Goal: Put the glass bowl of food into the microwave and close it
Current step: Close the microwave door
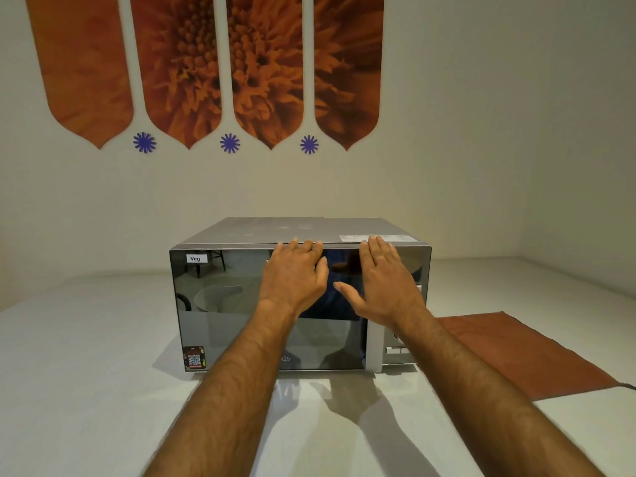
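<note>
A silver microwave (220,304) with a dark mirrored door stands on the white counter, and its door is shut. A "Veg" label sits at the door's top left. My left hand (292,273) lies flat against the upper middle of the door, fingers reaching the top edge. My right hand (385,280) lies flat beside it, over the door's right part near the handle (373,349). Both hands hold nothing. The glass bowl of food is not in view; the dark door hides the inside.
A rust-brown mat (530,352) lies on the counter (86,356) to the right of the microwave. A cable end shows at the mat's right edge. Walls close the counter at the back and right, with orange flower panels (186,70) above.
</note>
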Demonstrator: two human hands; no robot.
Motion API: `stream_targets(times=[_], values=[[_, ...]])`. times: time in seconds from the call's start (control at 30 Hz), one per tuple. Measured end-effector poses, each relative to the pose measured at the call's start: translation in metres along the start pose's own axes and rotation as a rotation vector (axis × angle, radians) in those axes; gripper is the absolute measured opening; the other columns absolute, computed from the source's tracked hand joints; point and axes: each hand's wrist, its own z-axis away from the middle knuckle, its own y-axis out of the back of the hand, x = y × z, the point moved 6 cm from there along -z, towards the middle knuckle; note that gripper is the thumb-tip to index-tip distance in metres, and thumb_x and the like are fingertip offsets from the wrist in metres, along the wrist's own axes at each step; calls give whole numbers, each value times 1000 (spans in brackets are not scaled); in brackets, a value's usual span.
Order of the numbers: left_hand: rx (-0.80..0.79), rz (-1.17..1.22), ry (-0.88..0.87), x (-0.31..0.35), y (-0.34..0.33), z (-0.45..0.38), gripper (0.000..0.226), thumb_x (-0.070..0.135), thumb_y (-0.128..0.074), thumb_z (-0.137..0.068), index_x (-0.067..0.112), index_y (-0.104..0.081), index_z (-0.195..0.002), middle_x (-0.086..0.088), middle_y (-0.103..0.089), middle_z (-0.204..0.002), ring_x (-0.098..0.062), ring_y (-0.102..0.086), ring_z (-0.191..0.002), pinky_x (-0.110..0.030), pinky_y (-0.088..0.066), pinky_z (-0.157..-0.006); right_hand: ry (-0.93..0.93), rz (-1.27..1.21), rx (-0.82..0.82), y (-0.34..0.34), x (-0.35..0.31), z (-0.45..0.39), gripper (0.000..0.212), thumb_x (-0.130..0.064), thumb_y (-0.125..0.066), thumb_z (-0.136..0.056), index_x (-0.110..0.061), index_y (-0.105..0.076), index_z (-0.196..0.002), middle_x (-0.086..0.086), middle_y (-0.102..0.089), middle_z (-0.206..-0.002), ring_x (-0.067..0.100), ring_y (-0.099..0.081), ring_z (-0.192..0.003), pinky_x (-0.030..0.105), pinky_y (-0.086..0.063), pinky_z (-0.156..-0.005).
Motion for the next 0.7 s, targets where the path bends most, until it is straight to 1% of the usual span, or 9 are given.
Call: stream_targets(times=[0.17,0.33,0.5,0.6,0.7], values=[[-29,-10,9,0,-1,-2,50,36,-36,-102,14,-48,-145,-6,-59,-142,-28,-47,-137,-49,-30,-118,14,-6,1,-3,2,-1,101,-72,-34,-91,-2,-9,-158,20,-9,-169,32,-4,-158,43,-3,-128],[-52,-40,-3,1,0,-5,50,37,-35,-101,12,-50,-142,-7,-63,-134,-27,-53,-126,-47,-34,-114,20,-1,-16,-5,4,-3,103,-73,-34,-90,-2,-5,-159,20,-5,-169,32,0,-158,41,2,-126],[-44,-28,12,1,-3,-7,48,39,-35,-101,12,-53,-137,-8,-66,-127,-26,-57,-118,-48,-36,-112,18,-23,-18,-8,5,-3,106,-75,-35,-88,-3,-3,-159,18,-3,-170,31,2,-158,41,2,-127],[-49,-14,15,-1,-6,-7,51,41,-35,-101,13,-50,-142,-8,-62,-135,-27,-53,-127,-49,-31,-117,30,-28,-20,-10,7,-3,108,-76,-36,-87,-4,-2,-159,18,-1,-170,31,4,-158,43,2,-128],[-66,-13,18,-1,-9,-3,58,46,-35,-101,13,-41,-148,-9,-52,-148,-29,-41,-140,-49,-20,-121,38,-23,-24,-11,9,-4,110,-77,-37,-85,-5,1,-159,16,1,-170,30,6,-158,40,6,-125]])
